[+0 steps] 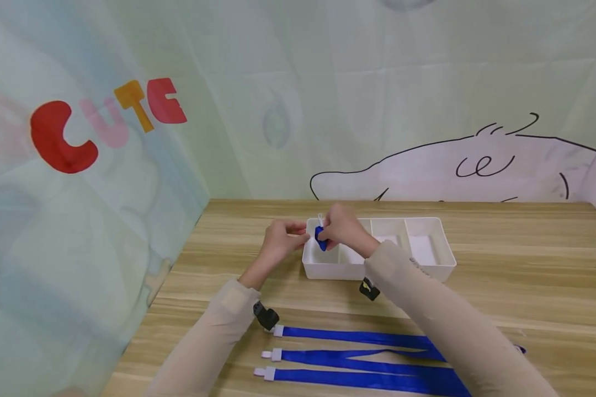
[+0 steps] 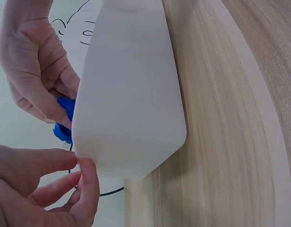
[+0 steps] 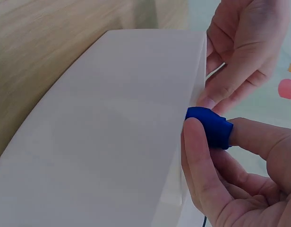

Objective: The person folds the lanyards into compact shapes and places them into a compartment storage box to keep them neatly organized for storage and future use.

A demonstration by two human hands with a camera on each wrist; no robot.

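Observation:
My right hand [image 1: 346,227] pinches a blue lanyard [image 1: 320,239], folded into a small bundle, over the left end compartment of a white divided box [image 1: 333,271]. A white clip [image 1: 320,219] sticks out at the bundle's far end. In the right wrist view, thumb and fingers press the blue bundle [image 3: 212,127] from opposite sides, close by the box rim. At the box's left end is my left hand [image 1: 280,241]. The left wrist view has its thumb and fingers pinching the rim at the corner of the box [image 2: 131,94].
Three blue lanyards [image 1: 347,377] with white clips lie stretched across the front of the wooden table [image 1: 213,248], partly under my right forearm. Behind the table hangs a printed backdrop [image 1: 258,110]. The other compartments [image 1: 424,248] of the box extend to the right.

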